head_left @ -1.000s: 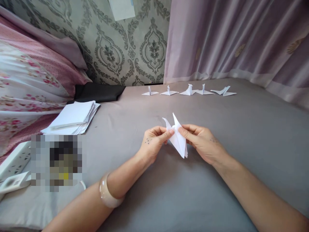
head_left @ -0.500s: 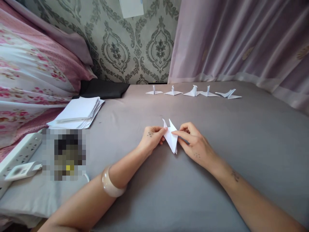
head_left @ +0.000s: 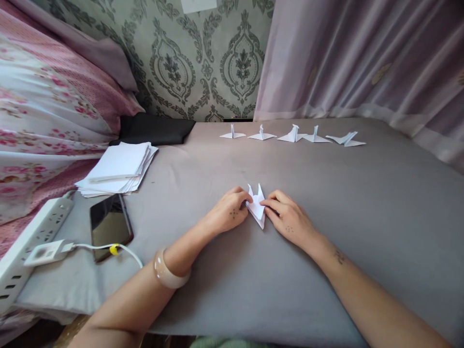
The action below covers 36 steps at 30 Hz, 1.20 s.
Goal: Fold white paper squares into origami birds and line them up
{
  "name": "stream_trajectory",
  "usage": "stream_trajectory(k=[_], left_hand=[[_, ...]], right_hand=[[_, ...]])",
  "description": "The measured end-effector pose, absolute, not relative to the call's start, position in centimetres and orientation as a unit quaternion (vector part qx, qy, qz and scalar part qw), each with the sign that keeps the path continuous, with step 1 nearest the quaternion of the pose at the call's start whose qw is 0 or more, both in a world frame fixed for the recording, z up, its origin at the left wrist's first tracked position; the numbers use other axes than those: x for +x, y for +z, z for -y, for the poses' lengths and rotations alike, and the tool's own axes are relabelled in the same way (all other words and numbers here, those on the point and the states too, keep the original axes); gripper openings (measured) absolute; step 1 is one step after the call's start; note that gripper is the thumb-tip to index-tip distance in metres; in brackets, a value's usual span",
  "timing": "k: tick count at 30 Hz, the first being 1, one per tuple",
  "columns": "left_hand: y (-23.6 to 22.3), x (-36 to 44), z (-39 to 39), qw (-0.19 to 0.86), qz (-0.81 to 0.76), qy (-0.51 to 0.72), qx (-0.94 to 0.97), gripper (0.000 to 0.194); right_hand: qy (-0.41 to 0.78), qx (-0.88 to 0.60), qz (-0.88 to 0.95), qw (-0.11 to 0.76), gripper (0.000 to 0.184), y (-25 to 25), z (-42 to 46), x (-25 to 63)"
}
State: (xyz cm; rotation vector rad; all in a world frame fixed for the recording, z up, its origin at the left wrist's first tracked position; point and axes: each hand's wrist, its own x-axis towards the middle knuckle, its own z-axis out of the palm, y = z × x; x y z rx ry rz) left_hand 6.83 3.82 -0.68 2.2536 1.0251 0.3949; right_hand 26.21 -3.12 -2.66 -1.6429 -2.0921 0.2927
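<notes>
A small folded white paper piece (head_left: 256, 209) with two upright points lies on the grey sheet (head_left: 362, 203) in the middle. My left hand (head_left: 230, 215) pinches its left side with curled fingers. My right hand (head_left: 288, 220) pinches its right side, fingers pressed together on the fold. Both hands rest low on the sheet. A pale bangle (head_left: 168, 273) sits on my left wrist.
Several finished paper cranes (head_left: 293, 135) stand in a row at the back. A stack of white paper sheets (head_left: 118, 169) lies at the left, with a dark phone (head_left: 108, 224) on a charging cable and a white power strip (head_left: 29, 241) nearer. Floral bedding and a curtain border the sheet.
Both hands have lowered the folded paper from mid-air down onto the sheet and drawn closer together on it. The camera view has shifted slightly.
</notes>
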Motion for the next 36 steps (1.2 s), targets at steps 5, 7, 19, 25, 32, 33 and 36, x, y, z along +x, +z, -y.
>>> stream_trajectory(k=[5,7,19,25,32,33,36], left_hand=[[-0.5,6.5,-3.9,0.293,-0.359,0.138,0.875,0.021],[-0.2,6.4,-3.9,0.287,-0.351,0.139,0.881,0.018],[-0.8,7.4,-3.8,0.316,-0.462,0.166,0.812,0.017],[-1.1,7.9,-3.6,0.310,-0.482,0.170,0.801,0.017],[-1.3,7.6,-3.6,0.316,-0.487,0.150,0.801,0.010],[-1.3,7.6,-3.5,0.306,-0.488,0.149,0.804,0.007],[-1.5,7.8,-3.2,0.237,-0.461,0.146,0.842,0.007]], right_hand=[[0.100,-0.603,0.757,0.230,0.024,-2.8,3.3,26.3],[0.107,-0.608,0.751,0.233,0.023,-2.8,3.4,26.2],[0.199,-0.686,0.643,0.278,0.025,-2.4,2.4,25.6],[0.194,-0.705,0.624,0.274,0.021,-2.5,2.0,25.4],[0.189,-0.710,0.621,0.274,0.019,-2.9,1.8,25.5],[0.183,-0.712,0.621,0.274,0.018,-2.9,1.8,25.5],[0.161,-0.700,0.640,0.274,0.013,-2.8,1.9,25.4]])
